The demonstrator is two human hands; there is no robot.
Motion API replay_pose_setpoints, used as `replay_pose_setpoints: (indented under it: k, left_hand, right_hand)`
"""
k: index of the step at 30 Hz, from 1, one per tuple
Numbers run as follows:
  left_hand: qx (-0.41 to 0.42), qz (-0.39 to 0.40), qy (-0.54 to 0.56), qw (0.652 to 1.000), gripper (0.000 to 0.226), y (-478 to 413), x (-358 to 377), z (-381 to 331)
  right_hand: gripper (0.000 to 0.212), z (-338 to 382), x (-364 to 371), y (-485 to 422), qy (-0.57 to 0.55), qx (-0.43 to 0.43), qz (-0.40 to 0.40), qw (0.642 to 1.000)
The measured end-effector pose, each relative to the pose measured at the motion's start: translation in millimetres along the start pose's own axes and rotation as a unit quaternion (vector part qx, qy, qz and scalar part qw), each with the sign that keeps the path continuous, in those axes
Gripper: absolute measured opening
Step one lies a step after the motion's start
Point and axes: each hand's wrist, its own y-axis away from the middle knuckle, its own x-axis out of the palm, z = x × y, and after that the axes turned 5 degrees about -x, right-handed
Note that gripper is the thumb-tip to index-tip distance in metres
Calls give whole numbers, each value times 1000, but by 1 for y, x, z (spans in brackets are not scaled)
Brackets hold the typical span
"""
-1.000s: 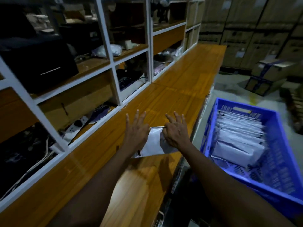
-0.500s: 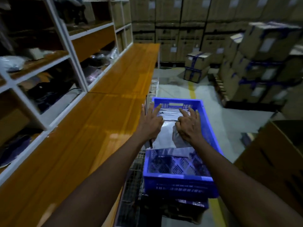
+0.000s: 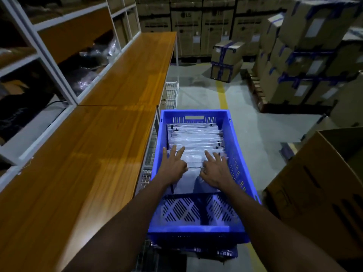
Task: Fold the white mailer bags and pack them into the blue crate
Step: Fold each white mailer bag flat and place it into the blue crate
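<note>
White plastic, slick and springy, is the worry at this stage. Both hands are down inside the blue crate (image 3: pixel 245 173). The left hand (image 3: pixel 173 166) and the right hand (image 3: pixel 216 170) have their fingers straight and spread, pressing on the folded mailer bag (image 3: pixel 193 173) that shows between them. Neither hand looks curled round it, though I cannot tell whether the thumbs hook its upper edge. Just beyond the fingertips stands the row of packed bags (image 3: pixel 194 136), filling the far part of the crate. Behind the wrists, the crate's near end is bare slotted floor.

That bare stretch is the main risk. Nothing backs the new bag on the wrist side, so once the pressure comes off, its fold may spring open. It could also slide back toward the wrists and lie flat instead of standing with the rest. The row itself seems to lean on this last bag, so it could slump the same way.

Uneven pressure, with one palm heavier than the other, would likely skew the bag across the crate. Spread fingertips drawn back carelessly could snag the edge of the bag beyond them and pull it out of line. The bench (image 3: pixel 98 154), off to the outer side of the left hand, gives no support here.
</note>
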Motion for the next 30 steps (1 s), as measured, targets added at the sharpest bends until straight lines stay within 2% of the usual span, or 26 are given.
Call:
replay_pose_setpoints:
  k: [1, 4, 5, 9, 10, 13, 16, 19, 23, 30]
  left_hand:
    - [-5, 6, 8, 1000, 29, -3, 6, -2]
    - [-7, 0, 27, 1000, 30, -8, 20, -10]
    - [-9, -11, 32, 999, 30, -8, 23, -11]
    - [-18, -64, 38, 997, 35, -12, 29, -9]
    - [-23, -54, 38, 998, 48, -13, 31, -8]
    - [0, 21, -13, 1000, 112, -17, 36, -4]
    - [4, 50, -55, 997, 136, -19, 41, -4]
    - [-13, 55, -74, 996, 137, -24, 42, -4]
    - [-31, 32, -95, 994, 126, -37, 38, -3]
    - [-64, 48, -89, 993, 122, -51, 43, -2]
  right_hand:
    - [50, -2, 5, 0, -3, 6, 20, 1000]
    - [96, -6, 14, -5, 5, 7, 75, 997]
    - [104, -6, 15, -7, 10, 6, 80, 997]
    - [106, -2, 22, -13, 43, 3, 80, 996]
    - [107, -1, 25, -14, 46, 12, 81, 996]
    - [115, -2, 28, -17, 41, 24, 93, 995]
    - [122, -9, 29, -20, 63, 17, 80, 995]
    - [124, -16, 29, -20, 77, 12, 77, 994]
    - [122, -20, 27, -30, 81, 12, 70, 994]
    - [123, -25, 29, -44, 72, 12, 69, 995]
